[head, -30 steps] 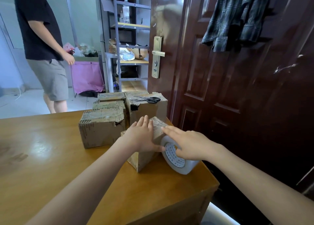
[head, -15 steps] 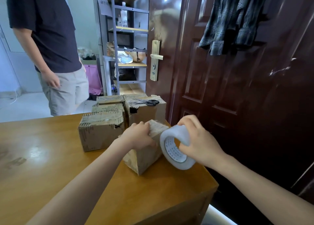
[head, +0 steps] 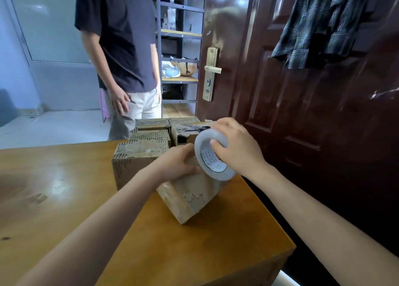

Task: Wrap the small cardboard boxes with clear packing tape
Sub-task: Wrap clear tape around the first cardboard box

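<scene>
- Gripped by the right hand [head: 239, 147] is the tape roll [head: 212, 156]: the thumb is hooked into the core and the other fingers are curled over the outer rim, so the roll is held on its edge with the open face turned toward the camera.
- Just below and to the left of this grip lies the small cardboard box [head: 190, 196], and the roll is seen against its upper right edge; whether it touches cannot be told.
- On the top of the same box the left hand [head: 179, 161] is pressed, with the fingers bent over the far side, so the box is kept firm on the wooden table [head: 64, 188].
- It is judged that the coming pull must go over the top of the box, away from the roll toward the left hand, which is the nearer one to the box.
- The box is turned with one corner toward the camera; its card is brown and worn, with printed marks on the near face.
- Beyond the grip, a group of other boxes [head: 140, 154] is set close together, and scissors [head: 197, 127] are laid on the far one.
</scene>
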`<action>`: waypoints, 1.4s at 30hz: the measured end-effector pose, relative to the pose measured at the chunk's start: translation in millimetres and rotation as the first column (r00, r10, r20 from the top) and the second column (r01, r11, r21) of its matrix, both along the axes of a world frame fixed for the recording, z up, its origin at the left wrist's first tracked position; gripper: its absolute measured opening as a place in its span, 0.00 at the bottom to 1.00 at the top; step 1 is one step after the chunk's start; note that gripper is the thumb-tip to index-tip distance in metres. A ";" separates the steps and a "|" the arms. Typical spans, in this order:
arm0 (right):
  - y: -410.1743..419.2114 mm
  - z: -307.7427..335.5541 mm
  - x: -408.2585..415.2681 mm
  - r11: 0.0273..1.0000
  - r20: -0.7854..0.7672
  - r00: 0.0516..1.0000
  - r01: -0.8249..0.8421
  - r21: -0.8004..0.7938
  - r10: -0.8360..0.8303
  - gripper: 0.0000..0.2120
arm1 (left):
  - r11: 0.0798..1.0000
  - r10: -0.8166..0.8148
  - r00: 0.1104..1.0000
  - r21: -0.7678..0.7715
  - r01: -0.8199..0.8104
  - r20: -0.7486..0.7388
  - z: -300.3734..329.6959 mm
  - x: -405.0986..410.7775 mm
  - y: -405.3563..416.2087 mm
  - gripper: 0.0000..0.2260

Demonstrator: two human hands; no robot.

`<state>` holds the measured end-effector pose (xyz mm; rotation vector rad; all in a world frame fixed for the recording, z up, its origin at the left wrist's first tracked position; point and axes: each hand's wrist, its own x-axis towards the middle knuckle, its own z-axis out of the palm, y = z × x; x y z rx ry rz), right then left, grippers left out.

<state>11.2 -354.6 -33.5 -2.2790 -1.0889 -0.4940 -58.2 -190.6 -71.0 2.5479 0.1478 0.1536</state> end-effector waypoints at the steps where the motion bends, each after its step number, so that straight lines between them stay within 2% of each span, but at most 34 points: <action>1: 3.2 -3.0 2.1 1.000 0.028 1.000 0.007 -0.030 -0.006 0.20 | 0.986 0.015 0.998 0.167 -0.025 0.063 -2.5 -1.9 -3.0 0.18; 4: 11.8 -14.4 3.8 0.999 0.156 0.988 -0.008 0.042 0.002 0.21 | 0.832 0.082 0.985 0.533 -0.151 0.151 -12.8 -6.6 -11.8 0.12; 6: 17.0 -22.9 3.8 0.989 0.272 0.962 -0.062 0.134 0.024 0.19 | 0.764 0.104 0.980 0.617 -0.188 0.170 -16.6 -9.2 -21.2 0.10; 9: 20.7 -31.8 7.2 0.961 0.304 0.953 -0.087 0.262 0.003 0.19 | 0.764 0.162 0.979 0.613 -0.203 0.123 -18.0 -6.9 -33.1 0.09; 12: 22.6 -44.6 7.9 0.958 0.270 0.963 -0.092 0.270 0.017 0.23 | 0.804 0.175 0.982 0.565 -0.186 0.074 -18.1 -8.0 -35.2 0.13; 16: 29.3 -63.0 10.0 0.964 0.253 0.966 -0.115 0.238 0.053 0.27 | 0.817 0.230 0.971 0.555 -0.156 -0.066 -31.2 -16.4 -35.3 0.37; 21: 41.1 -77.2 10.2 0.963 0.178 0.977 -0.156 0.221 0.118 0.30 | 0.848 0.242 0.961 0.510 -0.143 -0.133 -38.2 -16.8 -27.2 0.50; 31: 39.9 -93.3 14.4 0.927 0.204 0.968 -0.208 0.311 0.149 0.36 | 0.853 0.242 0.968 0.488 -0.184 -0.059 -39.8 -18.2 -35.0 0.40; 35: 36.1 -81.9 18.5 0.933 0.141 0.964 -0.256 0.254 0.226 0.36 | 0.828 0.270 0.955 0.535 -0.168 -0.118 -37.1 -16.1 -36.4 0.38; 42: 1.0 -31.3 16.8 0.965 0.015 0.976 -0.213 -0.151 0.218 0.37 | 0.819 0.290 0.941 0.554 -0.148 -0.176 -33.4 -14.0 -35.9 0.41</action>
